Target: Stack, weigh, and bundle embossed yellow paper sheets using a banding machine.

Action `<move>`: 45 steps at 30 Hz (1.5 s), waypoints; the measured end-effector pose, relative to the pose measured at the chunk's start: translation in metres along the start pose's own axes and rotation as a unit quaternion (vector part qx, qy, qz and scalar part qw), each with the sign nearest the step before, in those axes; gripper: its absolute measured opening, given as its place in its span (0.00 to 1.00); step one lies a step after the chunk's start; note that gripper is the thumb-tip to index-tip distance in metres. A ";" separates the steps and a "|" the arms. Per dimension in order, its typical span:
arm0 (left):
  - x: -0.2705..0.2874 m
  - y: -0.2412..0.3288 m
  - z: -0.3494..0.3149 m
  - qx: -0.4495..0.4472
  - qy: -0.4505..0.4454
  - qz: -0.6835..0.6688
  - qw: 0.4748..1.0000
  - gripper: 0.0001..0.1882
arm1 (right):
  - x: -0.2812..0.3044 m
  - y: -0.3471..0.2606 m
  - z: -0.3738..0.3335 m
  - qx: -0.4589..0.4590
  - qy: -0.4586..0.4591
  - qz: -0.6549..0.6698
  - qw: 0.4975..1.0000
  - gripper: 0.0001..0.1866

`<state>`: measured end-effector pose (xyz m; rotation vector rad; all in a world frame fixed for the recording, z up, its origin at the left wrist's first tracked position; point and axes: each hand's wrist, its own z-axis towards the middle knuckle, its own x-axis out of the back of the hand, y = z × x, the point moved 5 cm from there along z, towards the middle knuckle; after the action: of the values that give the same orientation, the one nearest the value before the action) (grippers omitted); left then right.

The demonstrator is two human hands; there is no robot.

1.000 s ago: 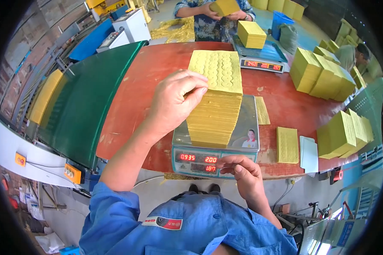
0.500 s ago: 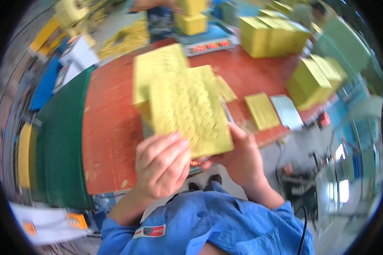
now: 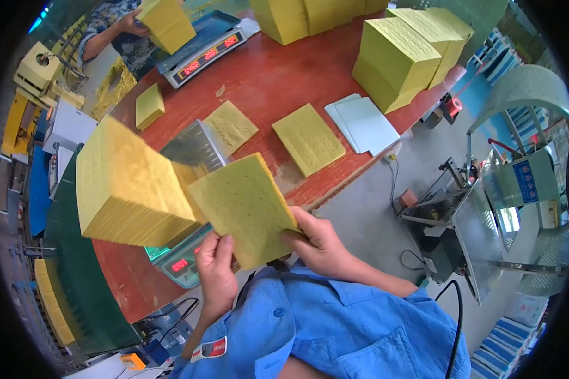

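A thin stack of yellow paper sheets (image 3: 243, 211) is tilted up between my hands, its flat face toward me. My right hand (image 3: 322, 243) grips its right edge, thumb on the face and fingers behind. At the lower left edge, my left hand (image 3: 218, 271) pinches it between thumb and fingers. Left of it stands a tall block of yellow paper (image 3: 133, 189), its sheets showing as layers along the side. Beneath and beside that block is a weighing scale (image 3: 186, 262) with a lit red display and a metal pan (image 3: 196, 148).
On the red table (image 3: 284, 76) lie a flat yellow pad (image 3: 308, 139), pale blue sheets (image 3: 362, 123) and a small yellow stack (image 3: 149, 106). Tall yellow stacks (image 3: 395, 63) stand at the far right. Across the table, another person's hand (image 3: 133, 24) holds yellow blocks above a second scale (image 3: 205, 60).
The view has swung, bringing more of the right side into sight. The sheets in my hands now show a flat face instead of a wavy embossed one. The other person's blocks have been lifted.
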<state>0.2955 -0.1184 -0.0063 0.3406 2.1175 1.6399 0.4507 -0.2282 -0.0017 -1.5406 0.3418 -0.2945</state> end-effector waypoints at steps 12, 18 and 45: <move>-0.121 -0.107 0.071 0.138 0.033 0.069 0.987 0.08 | 0.129 0.039 0.027 0.069 0.004 -0.198 0.978 0.23; -0.125 -0.111 0.102 0.069 0.055 0.124 0.988 0.09 | 0.142 0.050 0.058 0.057 -0.023 -0.225 0.972 0.25; -0.112 -0.093 0.252 -0.099 0.223 0.649 0.721 0.31 | 0.179 0.065 0.146 -0.060 0.060 0.029 0.996 0.16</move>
<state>0.5212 0.0213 -0.1256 1.8375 1.9673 2.8662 0.6713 -0.1640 -0.0716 -1.6314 0.5068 -0.3269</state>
